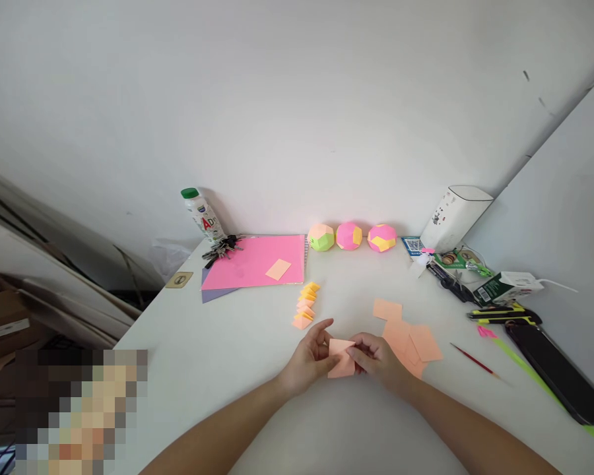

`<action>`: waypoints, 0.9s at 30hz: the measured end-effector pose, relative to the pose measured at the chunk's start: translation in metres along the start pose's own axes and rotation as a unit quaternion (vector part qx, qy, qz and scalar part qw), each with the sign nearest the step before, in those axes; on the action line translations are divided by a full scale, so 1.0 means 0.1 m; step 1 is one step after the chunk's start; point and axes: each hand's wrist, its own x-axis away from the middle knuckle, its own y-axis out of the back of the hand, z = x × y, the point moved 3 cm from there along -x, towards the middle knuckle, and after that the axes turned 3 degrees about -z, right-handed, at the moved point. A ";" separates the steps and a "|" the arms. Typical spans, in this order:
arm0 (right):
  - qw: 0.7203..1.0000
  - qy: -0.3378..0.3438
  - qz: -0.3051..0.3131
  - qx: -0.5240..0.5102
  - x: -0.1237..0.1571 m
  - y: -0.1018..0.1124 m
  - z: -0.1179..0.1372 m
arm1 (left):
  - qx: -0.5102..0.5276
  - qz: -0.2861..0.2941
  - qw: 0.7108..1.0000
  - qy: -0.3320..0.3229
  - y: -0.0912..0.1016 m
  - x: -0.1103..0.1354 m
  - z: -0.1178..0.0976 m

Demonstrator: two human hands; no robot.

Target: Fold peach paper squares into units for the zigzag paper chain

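A small peach paper sheet (340,365) is held between both hands, above the near middle of the table, with its upper right corner folded over. My left hand (311,356) pinches its left side with the thumb on top. Gripping the right side at the fold is my right hand (376,356). Just beyond the left hand stands a row of folded orange and peach paper pieces (305,307). Loose peach paper sheets (400,335) lie beside and partly behind my right hand.
Three paper balls (349,236) line the wall. A pink sheet (252,260), keys (222,247) and a bottle (202,214) sit back left. To the right are a thin red brush (475,359), a cutter (505,315), a black case (559,373) and a white container (455,218).
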 end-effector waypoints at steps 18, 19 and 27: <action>1.000 0.018 -0.011 0.014 0.00 0.04 -0.02 | -0.015 0.040 0.998 0.038 -0.08 0.06 -0.02; 1.000 0.016 -0.009 0.012 0.00 0.04 -0.02 | -0.019 0.037 0.998 0.039 -0.08 0.05 -0.01; 1.000 0.015 0.010 -0.001 0.00 0.01 -0.03 | 0.002 -0.010 1.000 0.008 -0.06 0.01 -0.05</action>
